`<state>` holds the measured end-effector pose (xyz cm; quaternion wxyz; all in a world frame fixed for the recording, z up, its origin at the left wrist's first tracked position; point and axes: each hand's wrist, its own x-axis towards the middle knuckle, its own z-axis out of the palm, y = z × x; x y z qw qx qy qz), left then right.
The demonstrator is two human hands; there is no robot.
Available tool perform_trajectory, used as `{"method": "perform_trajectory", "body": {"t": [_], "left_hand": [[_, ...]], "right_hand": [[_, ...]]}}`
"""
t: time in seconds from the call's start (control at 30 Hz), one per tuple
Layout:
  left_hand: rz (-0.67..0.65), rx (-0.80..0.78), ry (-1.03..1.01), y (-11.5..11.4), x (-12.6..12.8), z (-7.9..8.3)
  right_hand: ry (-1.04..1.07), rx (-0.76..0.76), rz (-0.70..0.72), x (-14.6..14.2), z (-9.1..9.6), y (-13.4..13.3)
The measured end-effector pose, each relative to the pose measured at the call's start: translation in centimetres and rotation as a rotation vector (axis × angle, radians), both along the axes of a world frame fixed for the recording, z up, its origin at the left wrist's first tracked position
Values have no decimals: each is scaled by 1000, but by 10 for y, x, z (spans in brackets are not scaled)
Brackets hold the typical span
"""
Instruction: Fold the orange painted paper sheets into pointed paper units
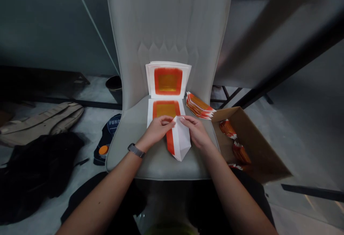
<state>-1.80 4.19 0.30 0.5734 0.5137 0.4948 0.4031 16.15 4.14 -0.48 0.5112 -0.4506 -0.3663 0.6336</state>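
A partly folded sheet of paper (182,138), white with an orange-red band along its left side, is between my hands above the chair seat. My left hand (160,127) pinches its upper left corner; a dark watch is on that wrist. On the other side, my right hand (197,129) grips the upper right edge between thumb and fingers. Just behind lies a flat sheet (163,108) printed with an orange-red frame and a gold middle, partly covered by my left hand. A stack of similar sheets (168,81) leans against the backrest. Folded papers (199,106) lie piled at the right.
The grey chair (129,127) carries the papers. At its right stands a cardboard box (258,149) with several bundles of folded paper inside. Left on the floor are a dark bin (114,84), a dark blue item with an orange round piece (103,150), and bags (40,167).
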Motion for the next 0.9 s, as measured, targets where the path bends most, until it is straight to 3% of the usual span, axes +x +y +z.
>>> {"method": "perform_trajectory", "body": {"t": [0.17, 0.33, 0.57, 0.77, 0.9], "left_hand": [[47, 76, -17, -3, 2, -2], [24, 211, 69, -7, 4, -2], [16, 209, 71, -9, 6, -2], [35, 202, 86, -9, 6, -1], [43, 175, 110, -7, 6, -1]], "right_hand": [[-21, 76, -52, 1, -1, -1], [7, 24, -42, 2, -1, -5], [-86, 23, 5, 1, 0, -10], [-105, 99, -60, 0, -1, -7], [-262, 187, -174, 1, -9, -5]]}}
